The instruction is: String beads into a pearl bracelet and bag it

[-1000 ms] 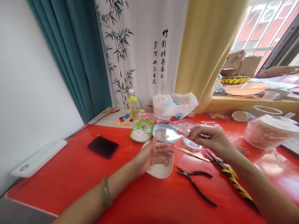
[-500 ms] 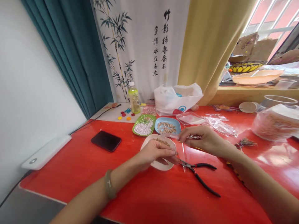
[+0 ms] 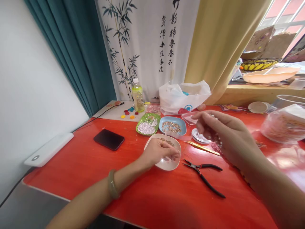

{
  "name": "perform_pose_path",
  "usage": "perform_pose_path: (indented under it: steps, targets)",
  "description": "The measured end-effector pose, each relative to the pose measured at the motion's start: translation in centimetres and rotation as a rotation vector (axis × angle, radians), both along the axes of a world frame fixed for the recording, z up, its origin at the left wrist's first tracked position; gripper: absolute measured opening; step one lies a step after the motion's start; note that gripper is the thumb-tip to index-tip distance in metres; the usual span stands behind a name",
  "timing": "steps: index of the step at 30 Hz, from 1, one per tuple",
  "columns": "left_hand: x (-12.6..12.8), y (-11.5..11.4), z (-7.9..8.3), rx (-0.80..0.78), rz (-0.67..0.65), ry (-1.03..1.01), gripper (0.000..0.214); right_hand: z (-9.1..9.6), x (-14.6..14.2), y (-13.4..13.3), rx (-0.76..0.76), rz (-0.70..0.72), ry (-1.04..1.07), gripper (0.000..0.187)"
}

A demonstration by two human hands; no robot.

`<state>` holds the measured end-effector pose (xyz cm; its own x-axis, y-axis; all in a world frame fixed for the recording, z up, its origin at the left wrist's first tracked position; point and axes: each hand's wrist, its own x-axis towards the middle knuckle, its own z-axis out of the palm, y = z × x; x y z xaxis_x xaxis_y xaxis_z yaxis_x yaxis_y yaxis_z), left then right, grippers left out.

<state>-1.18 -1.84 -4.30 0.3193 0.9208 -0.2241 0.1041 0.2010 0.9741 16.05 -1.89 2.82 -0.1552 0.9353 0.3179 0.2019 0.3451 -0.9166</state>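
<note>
My left hand (image 3: 157,152) is closed in a pinch above the white dish (image 3: 173,165), which holds small gold beads (image 3: 168,142). What its fingers grip, if anything, is too small to make out. Raised to the right, my right hand (image 3: 224,130) is closed around a string of beads (image 3: 218,140), pale and shiny, partly hidden by the palm. Black-handled pliers (image 3: 197,168) lie open on the red table (image 3: 152,197) between my forearms. Gold tweezers (image 3: 202,148) rest below my right hand, beside a round clear-lidded container (image 3: 200,136).
A green dish (image 3: 140,132) of pearly beads and a blue dish (image 3: 183,130) of gold beads stand behind the white one. Farther back are a bottle (image 3: 138,97) and a plastic bag (image 3: 183,98). A phone (image 3: 109,139) lies left; a wrapped tub (image 3: 283,125) stands right.
My right hand has lifted and moved right, away from my left hand, with the beads. The tweezers and round container now show beneath it. My left hand stays over the white dish.
</note>
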Motion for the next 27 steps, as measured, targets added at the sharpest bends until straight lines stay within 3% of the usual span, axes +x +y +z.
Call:
perform_pose_path:
  steps: [3, 7, 17, 27]
  targets:
    - [0.1, -0.2, -0.3, 0.003, -0.037, -0.010, 0.016, 0.3, -1.4, -1.1, 0.087, 0.134, -0.190, 0.022]
    - [0.2, -0.5, -0.4, -0.016, -0.098, -0.031, 0.019, -0.2, -2.4, -1.1, 0.296, 0.167, -0.355, 0.017]
    - [0.4, -1.0, -0.4, -0.010, -0.173, -0.038, 0.020, -0.4, -1.8, -0.8, 0.477, 0.004, -0.371, 0.014]
    - [0.3, -1.1, 0.2, 0.026, -0.149, -0.197, 0.019, -0.8, -1.9, -0.7, 0.642, 0.130, -0.514, 0.014]
